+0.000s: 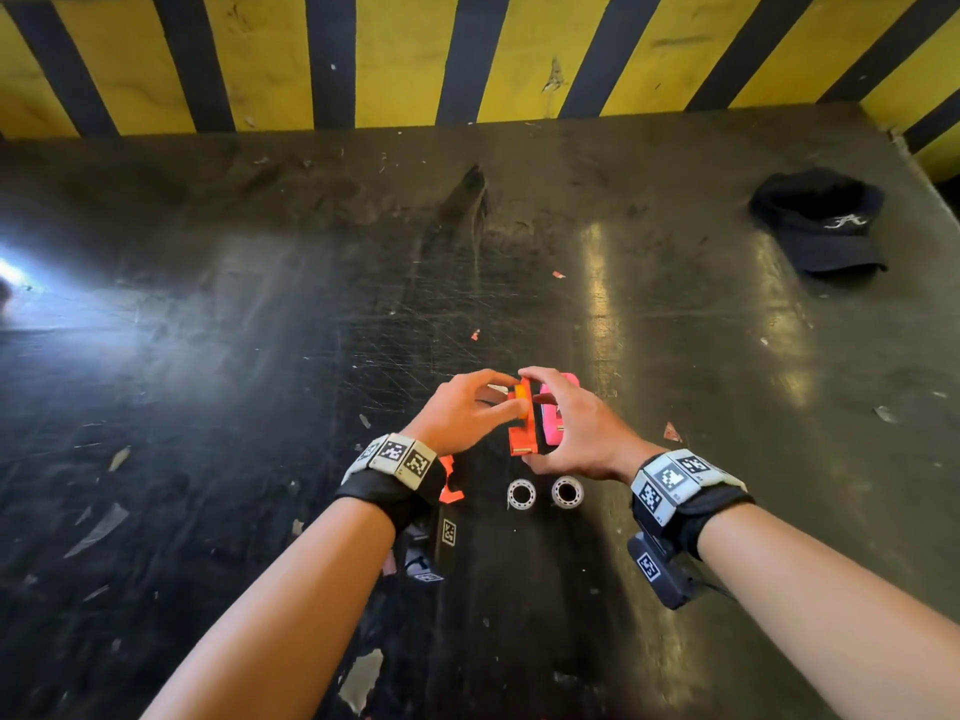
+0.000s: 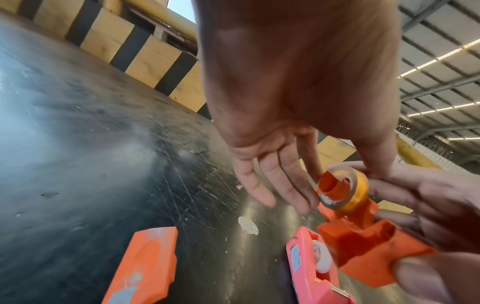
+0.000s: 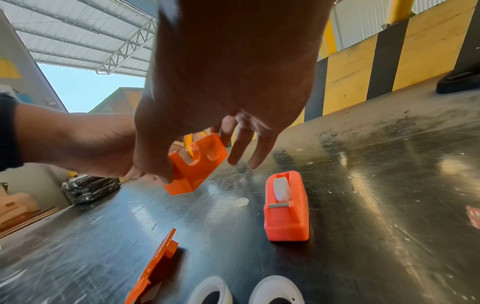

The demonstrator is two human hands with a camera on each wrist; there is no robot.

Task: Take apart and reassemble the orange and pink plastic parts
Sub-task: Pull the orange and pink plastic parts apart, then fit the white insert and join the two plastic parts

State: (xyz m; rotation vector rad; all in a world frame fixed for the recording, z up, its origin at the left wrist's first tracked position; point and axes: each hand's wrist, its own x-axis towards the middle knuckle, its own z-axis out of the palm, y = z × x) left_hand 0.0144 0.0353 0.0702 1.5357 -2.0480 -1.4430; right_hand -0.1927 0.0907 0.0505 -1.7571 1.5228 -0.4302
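Observation:
My right hand [image 1: 566, 423] grips an orange tape-dispenser half [image 1: 524, 426] on edge, just above the table, thumb at its near end and fingers over its top. My left hand [image 1: 493, 400] pinches a yellow tape roll [image 2: 355, 191] that sits on the orange half's [image 2: 363, 240] spindle; the other fingers [image 2: 272, 185] are stretched out. The pink dispenser [image 1: 553, 433], with a white roll in it, stands on the table right behind the held part [image 3: 197, 164]. A second orange half [image 3: 155, 269] lies flat under my left wrist.
Two white tape rolls [image 1: 521, 493] [image 1: 567, 491] stand side by side just in front of my hands. A black cap [image 1: 826, 226] lies at the far right of the dark scratched table [image 1: 260, 356]. A yellow-and-black striped wall [image 1: 405, 59] closes the far edge.

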